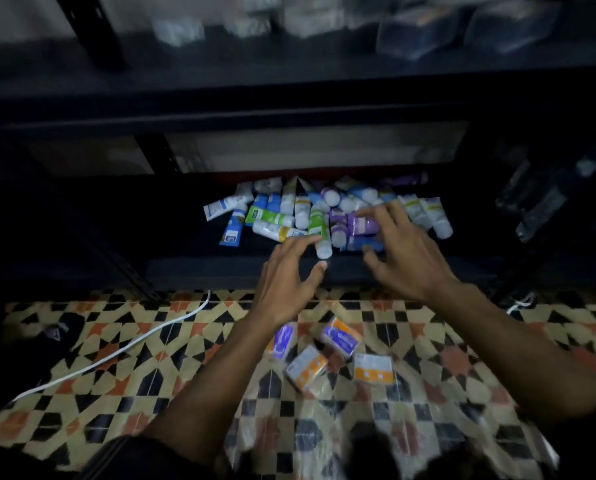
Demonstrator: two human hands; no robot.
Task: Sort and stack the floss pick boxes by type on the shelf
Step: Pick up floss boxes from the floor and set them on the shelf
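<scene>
Several small floss pick boxes lie loose on the patterned floor below my arms: a blue and orange box (341, 337), a white and orange box (307, 368), another white and orange box (373, 367), and a blue box (282, 341) partly under my left forearm. My left hand (287, 275) hovers with spread fingers at the front lip of the low black shelf (220, 268). My right hand (398, 251) reaches over the edge of a pile of tubes (289, 216), fingers spread, holding nothing. The picture is blurred.
The tube pile fills the middle of the low shelf. A white cable (123, 348) runs across the tiled floor at left. A black shelf post (116, 258) slants down at left. Blurred packages (462, 26) sit on the upper shelf; dark wrapped items (549, 202) are at right.
</scene>
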